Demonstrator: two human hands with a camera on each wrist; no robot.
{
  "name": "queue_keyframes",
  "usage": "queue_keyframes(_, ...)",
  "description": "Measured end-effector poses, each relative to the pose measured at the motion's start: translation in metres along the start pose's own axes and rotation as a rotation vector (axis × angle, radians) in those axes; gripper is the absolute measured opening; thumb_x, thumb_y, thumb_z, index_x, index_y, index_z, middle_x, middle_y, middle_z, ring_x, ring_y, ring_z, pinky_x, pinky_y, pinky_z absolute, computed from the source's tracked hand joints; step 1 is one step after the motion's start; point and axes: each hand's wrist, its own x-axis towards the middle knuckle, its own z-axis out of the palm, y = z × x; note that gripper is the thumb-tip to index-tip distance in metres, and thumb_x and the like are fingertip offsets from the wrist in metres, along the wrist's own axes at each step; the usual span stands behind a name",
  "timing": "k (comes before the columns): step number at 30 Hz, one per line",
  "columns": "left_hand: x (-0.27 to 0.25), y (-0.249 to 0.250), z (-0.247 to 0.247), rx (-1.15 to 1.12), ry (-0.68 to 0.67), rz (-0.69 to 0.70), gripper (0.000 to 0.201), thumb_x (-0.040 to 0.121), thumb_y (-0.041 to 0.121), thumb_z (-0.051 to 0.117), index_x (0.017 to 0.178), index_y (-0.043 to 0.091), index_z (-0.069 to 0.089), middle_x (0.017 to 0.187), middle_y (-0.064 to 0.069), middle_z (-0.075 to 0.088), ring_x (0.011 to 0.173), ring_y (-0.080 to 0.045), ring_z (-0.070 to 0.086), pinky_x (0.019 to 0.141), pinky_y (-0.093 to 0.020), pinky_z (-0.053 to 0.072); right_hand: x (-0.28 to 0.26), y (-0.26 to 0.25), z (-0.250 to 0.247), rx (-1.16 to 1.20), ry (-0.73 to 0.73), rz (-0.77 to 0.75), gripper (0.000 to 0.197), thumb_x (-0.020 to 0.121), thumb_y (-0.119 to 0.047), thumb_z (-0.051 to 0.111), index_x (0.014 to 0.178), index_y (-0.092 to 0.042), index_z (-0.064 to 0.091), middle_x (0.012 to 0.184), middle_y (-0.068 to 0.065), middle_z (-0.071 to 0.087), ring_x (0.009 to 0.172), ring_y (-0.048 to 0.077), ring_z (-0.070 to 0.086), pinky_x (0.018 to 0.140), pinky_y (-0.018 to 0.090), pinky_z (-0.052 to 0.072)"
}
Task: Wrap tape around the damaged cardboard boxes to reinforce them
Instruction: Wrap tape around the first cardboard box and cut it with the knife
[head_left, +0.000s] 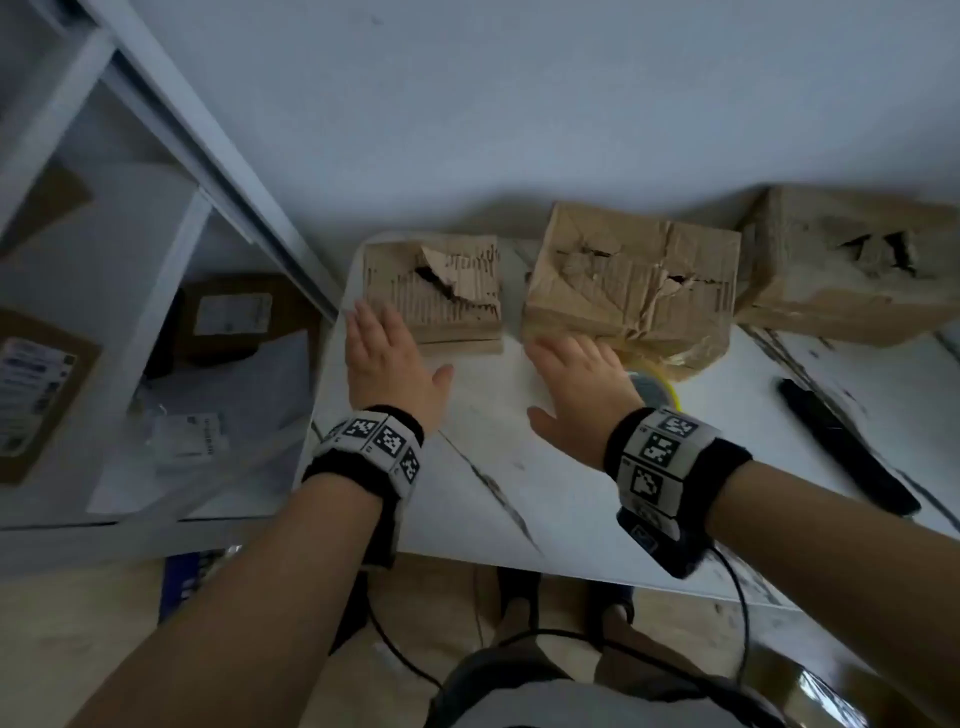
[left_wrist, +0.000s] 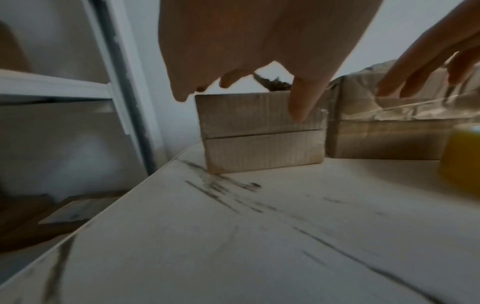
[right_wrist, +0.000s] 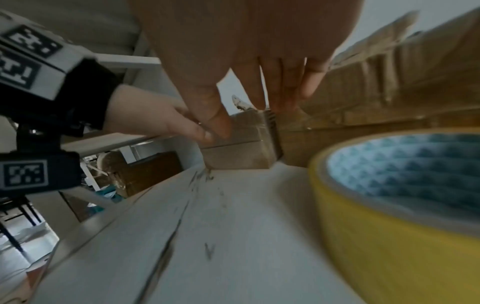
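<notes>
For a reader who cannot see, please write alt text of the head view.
Two open hands, left hand and right hand, reach toward three torn brown cardboard boxes on a white marbled table.

This looks like a packing or mail room. Torn cardboard boxes (head_left: 434, 291) sit on a white table (head_left: 519, 467), and a metal shelf (head_left: 156, 156) beside it holds what seem to be parcels with labels (head_left: 39, 389).

Head looks down; wrists low, seemingly boxward
</notes>
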Motion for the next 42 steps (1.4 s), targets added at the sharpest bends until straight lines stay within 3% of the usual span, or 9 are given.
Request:
queue_keyframes(5,0.002,-0.022,-0.001,-0.103,-0.043,0.068,0.086,0.091,0.034,0.058,0.151,0.014,0.000,0.157,-0.009,-0.017,0.146,-0.028,0.003,0.116,-0.036,0.015,0.027,-0.014,0.000,0.215,-0.066,0.024,0.076,0.091,-0.032,0.054,0.150,-0.010,0.010,0.155,0.009,0.019,0.141,0.025,0.019,0.114,0.034,0.020)
queue_keyframes(9,-0.011,-0.031,-0.009,-0.141,-0.064,0.139,0.067,0.094,0.028,0.054,0.150,0.020,0.018,0.158,-0.009,-0.013,0.141,-0.029,0.021,0.111,-0.038,0.029,0.036,-0.016,0.002,0.404,-0.070,0.126,0.080,0.090,-0.032,0.059,0.150,-0.009,0.011,0.150,0.012,0.032,0.133,0.027,0.036,0.107,0.033,0.030)
queue_keyframes(14,-0.023,-0.034,-0.014,-0.239,-0.016,0.132,0.043,0.094,0.029,0.052,0.134,0.015,0.044,0.140,-0.013,0.039,0.120,-0.027,0.046,0.098,-0.036,0.040,0.037,-0.014,-0.001,0.535,0.004,0.213,0.076,0.086,-0.036,0.063,0.146,-0.010,0.025,0.132,0.010,0.052,0.116,0.026,0.052,0.091,0.030,0.042)
queue_keyframes(18,-0.030,-0.038,-0.011,-0.273,0.023,0.045,0.050,0.089,0.045,0.051,0.128,0.015,0.043,0.114,-0.009,0.056,0.096,-0.027,0.058,0.081,-0.043,0.052,0.020,-0.004,-0.002,0.499,-0.062,0.215,0.069,0.084,-0.045,0.063,0.139,-0.013,0.035,0.109,0.008,0.063,0.101,0.025,0.059,0.080,0.029,0.044)
queue_keyframes(22,-0.041,-0.032,-0.004,-0.196,-0.154,0.078,0.081,0.083,0.064,0.049,0.146,0.022,0.020,0.133,-0.010,0.050,0.115,-0.029,0.053,0.092,-0.044,0.048,0.001,0.001,0.000,0.362,-0.103,0.179,0.075,0.082,-0.050,0.063,0.142,-0.014,0.033,0.107,0.007,0.063,0.100,0.025,0.060,0.076,0.029,0.045)
queue_keyframes(29,-0.060,-0.024,-0.009,-0.137,-0.245,0.076,0.100,0.075,0.067,0.060,0.151,0.027,0.008,0.144,-0.010,0.034,0.127,-0.027,0.041,0.100,-0.040,0.040,-0.013,0.000,0.002,0.248,-0.078,0.177,0.068,0.082,-0.052,0.063,0.133,-0.013,0.039,0.110,0.004,0.061,0.102,0.025,0.058,0.074,0.030,0.043)
queue_keyframes(34,-0.072,-0.018,-0.004,-0.105,-0.147,0.111,0.086,0.077,0.063,0.061,0.147,0.031,0.025,0.130,-0.008,0.036,0.118,-0.026,0.043,0.093,-0.037,0.040,-0.020,-0.001,0.007,0.193,0.011,0.147,0.055,0.086,-0.051,0.057,0.125,-0.014,0.044,0.120,0.008,0.054,0.105,0.027,0.055,0.080,0.036,0.047)
queue_keyframes(37,-0.074,-0.015,-0.002,-0.038,-0.012,0.266,0.065,0.078,0.055,0.064,0.136,0.032,0.046,0.137,-0.008,0.032,0.125,-0.028,0.032,0.103,-0.041,0.034,-0.024,-0.001,0.009,0.228,0.057,0.127,0.039,0.091,-0.045,0.049,0.113,-0.013,0.051,0.112,0.007,0.056,0.091,0.023,0.054,0.071,0.032,0.043)
queue_keyframes(42,-0.073,0.000,0.007,-0.090,-0.118,0.308,0.066,0.080,0.051,0.063,0.139,0.030,0.042,0.148,-0.003,0.019,0.134,-0.028,0.013,0.110,-0.044,0.027,-0.025,-0.002,0.012,0.228,0.058,0.095,0.033,0.092,-0.039,0.048,0.107,-0.011,0.056,0.104,0.008,0.051,0.089,0.026,0.053,0.071,0.031,0.043)
